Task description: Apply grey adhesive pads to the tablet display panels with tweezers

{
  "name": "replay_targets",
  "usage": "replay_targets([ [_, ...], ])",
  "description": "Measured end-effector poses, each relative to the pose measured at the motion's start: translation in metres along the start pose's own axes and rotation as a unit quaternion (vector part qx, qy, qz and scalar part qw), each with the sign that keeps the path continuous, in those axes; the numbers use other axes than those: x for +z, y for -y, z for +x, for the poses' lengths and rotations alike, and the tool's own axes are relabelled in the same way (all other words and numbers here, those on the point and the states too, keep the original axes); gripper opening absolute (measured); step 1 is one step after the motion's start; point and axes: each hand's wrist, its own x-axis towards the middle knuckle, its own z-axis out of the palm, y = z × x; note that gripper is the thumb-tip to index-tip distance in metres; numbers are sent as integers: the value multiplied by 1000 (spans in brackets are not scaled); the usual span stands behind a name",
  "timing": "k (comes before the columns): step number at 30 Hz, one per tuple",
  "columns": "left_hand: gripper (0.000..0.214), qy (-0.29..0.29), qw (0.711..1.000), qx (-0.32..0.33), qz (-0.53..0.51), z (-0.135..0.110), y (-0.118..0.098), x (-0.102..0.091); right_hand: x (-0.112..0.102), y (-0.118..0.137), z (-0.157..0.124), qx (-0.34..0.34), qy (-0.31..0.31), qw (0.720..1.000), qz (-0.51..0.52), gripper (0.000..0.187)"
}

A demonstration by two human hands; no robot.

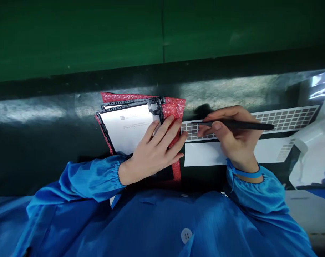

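My left hand [154,153] lies with fingers spread across a flat panel [122,132] that has a white back, black frame and small printed code. Under it sits at least one similar panel, on red bubble wrap [175,105]. In my right hand [237,139] are black tweezers [245,125], gripped between thumb and fingers, their thin tip pointing left. That tip is over the left end of a white sheet of small grey rectangular stickers [288,119]. Whether a sticker is at the tip is too small to tell.
A blank white strip [202,154] lies just below the sticker sheet. At the right are crumpled clear and white plastic sheets [312,142]. The dark tabletop [44,135] meets a green wall-like surface [98,35] at the back.
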Motion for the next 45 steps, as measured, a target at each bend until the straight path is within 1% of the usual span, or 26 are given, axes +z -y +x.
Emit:
replay_targets([
  [2,47,1,1000,20,12,-3,-4,-2,-3,1,-2,13,12,1000,-22,17],
  [3,49,8,999,33,17,-4,-7,-4,-4,1,-3,15,16,999,-33,20],
  [5,61,37,998,44,24,-8,-14,-6,-4,2,-4,13,20,999,-47,22],
  [8,85,81,996,27,31,-12,-24,-6,-3,3,-6,6,21,998,-55,23],
  [10,91,89,995,23,40,-13,-27,-4,-2,1,-7,-5,20,998,-63,23],
  [14,88,79,995,27,51,-13,-25,0,1,-4,-10,-34,14,995,-93,22],
  [17,84,70,996,26,57,-13,-24,1,4,-5,-12,-42,4,992,-120,21],
  [20,85,67,996,25,58,-13,-25,2,5,-5,-12,-44,-2,990,-134,22],
  [27,83,67,995,26,67,-14,-26,3,4,-5,-12,-36,12,989,-146,27],
  [34,82,72,995,30,68,-14,-26,2,3,-5,-10,-27,20,991,-133,22],
  [40,78,73,995,33,66,-12,-25,0,2,-9,-9,-20,17,993,-119,22],
  [43,81,75,995,32,65,-12,-24,1,2,-9,-5,-26,18,994,-100,15],
  [45,78,71,995,42,64,-15,-26,0,3,-8,-1,-19,13,996,-81,8],
])
